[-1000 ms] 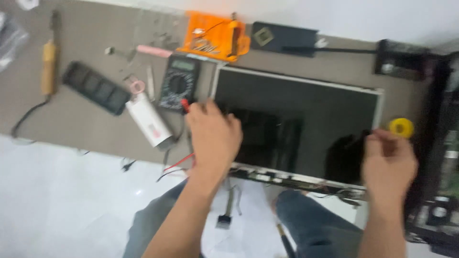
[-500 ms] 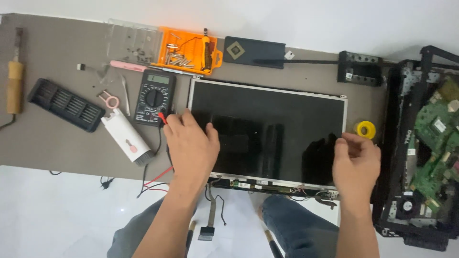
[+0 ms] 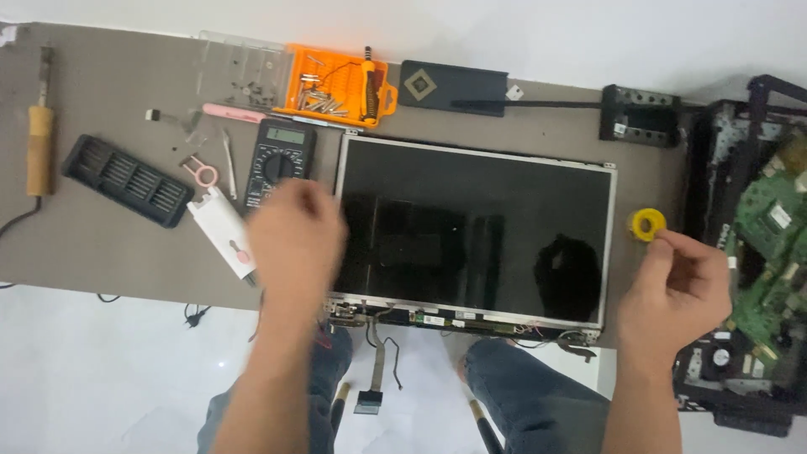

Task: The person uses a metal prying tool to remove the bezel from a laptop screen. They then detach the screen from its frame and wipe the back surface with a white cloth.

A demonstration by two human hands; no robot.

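A bare laptop screen panel (image 3: 471, 227) lies flat on the grey-brown table (image 3: 101, 244), dark face up, with its ribbon cable (image 3: 374, 374) hanging off the near edge. My left hand (image 3: 294, 244) is motion-blurred over the panel's left edge and the lower part of a black multimeter (image 3: 282, 155); what it holds is hidden. My right hand (image 3: 681, 286) hovers just off the panel's right edge, fingers curled with thumb against forefinger and nothing visible in them. A small yellow tape roll (image 3: 649, 224) lies just above that hand.
An orange screw box (image 3: 336, 84), a clear lid (image 3: 239, 67), a black bit tray (image 3: 126, 181), a white tool (image 3: 223, 227) and a soldering iron (image 3: 39, 151) sit left. A black flat device (image 3: 454, 87), a hinge bracket (image 3: 639, 113) and an opened laptop chassis (image 3: 765, 252) are at the back and right.
My left hand has slid left off the screen toward the multimeter. My right hand has come off the panel's right edge and drawn right. The camera view has steadied.
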